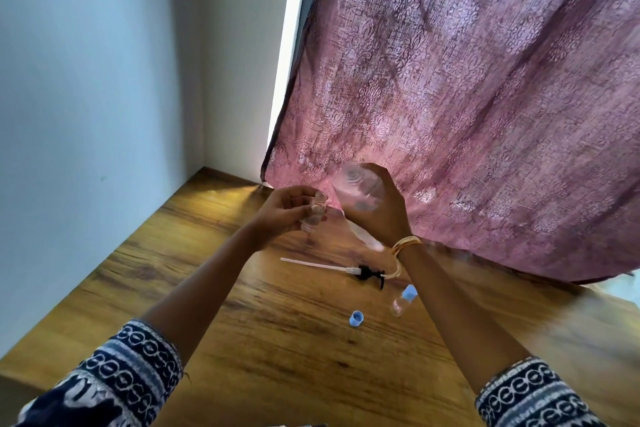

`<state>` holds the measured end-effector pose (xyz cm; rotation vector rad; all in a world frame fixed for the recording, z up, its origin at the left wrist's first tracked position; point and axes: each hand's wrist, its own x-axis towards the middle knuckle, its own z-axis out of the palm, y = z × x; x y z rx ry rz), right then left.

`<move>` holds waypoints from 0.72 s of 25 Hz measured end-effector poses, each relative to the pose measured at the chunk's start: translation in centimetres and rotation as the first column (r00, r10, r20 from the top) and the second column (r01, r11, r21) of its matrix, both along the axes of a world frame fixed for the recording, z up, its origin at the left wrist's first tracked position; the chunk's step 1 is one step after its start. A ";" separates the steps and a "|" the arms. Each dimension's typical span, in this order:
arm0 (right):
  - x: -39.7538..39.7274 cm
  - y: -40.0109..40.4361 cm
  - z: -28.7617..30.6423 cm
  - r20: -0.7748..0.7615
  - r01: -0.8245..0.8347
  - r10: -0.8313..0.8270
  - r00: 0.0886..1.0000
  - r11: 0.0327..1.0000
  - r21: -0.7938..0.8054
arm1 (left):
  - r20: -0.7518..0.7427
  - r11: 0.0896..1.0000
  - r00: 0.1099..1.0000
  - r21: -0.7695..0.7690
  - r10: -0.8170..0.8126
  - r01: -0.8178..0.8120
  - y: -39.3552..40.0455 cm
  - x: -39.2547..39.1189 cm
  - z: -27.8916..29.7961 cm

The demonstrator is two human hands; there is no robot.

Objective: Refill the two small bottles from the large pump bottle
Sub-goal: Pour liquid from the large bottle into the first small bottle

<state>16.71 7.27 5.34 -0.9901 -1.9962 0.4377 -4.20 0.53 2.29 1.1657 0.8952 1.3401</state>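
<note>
Small bottle [314,213] uncapped, gripped in left hand [282,211] above table [242,340] far edge. Right hand [379,215] wraps tilted large bottle [360,192], contents unclear. Pump [349,270], blue cap [356,318], capped second bottle [401,302] lie nearer; curtain [467,97] close behind.

The wooden table [194,288] lies bare across the lower left and centre of the frame, open to a passing hand. Right of centre, three loose things crowd it: the pump head [363,272] with its long tube, a blue cap [356,318] and a capped small bottle [403,300]. The pink curtain [467,97] drapes onto the table's far right edge, and the wall [86,80] closes the left.
</note>
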 end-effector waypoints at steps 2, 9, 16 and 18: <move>0.1 0.3 -1.3 -0.122 -0.049 0.028 0.992 0.984 -0.173 | 0.006 1.000 1.000 -0.022 -0.010 0.010 -0.2 -0.2 -0.9; 0.1 0.4 -4.1 -0.450 -0.351 0.085 0.889 0.759 -0.549 | -0.017 0.999 1.000 -0.045 -0.011 0.010 -0.5 -0.3 -2.7; 0.7 1.6 -7.0 -0.235 -0.247 0.109 0.966 0.662 -0.707 | -0.069 0.997 0.998 -0.078 -0.012 0.007 -0.5 -0.8 -5.2; 0.9 1.7 -7.7 -0.189 -0.227 0.128 0.974 0.654 -0.721 | -0.059 0.996 0.998 -0.089 -0.013 0.008 -0.6 -0.9 -5.9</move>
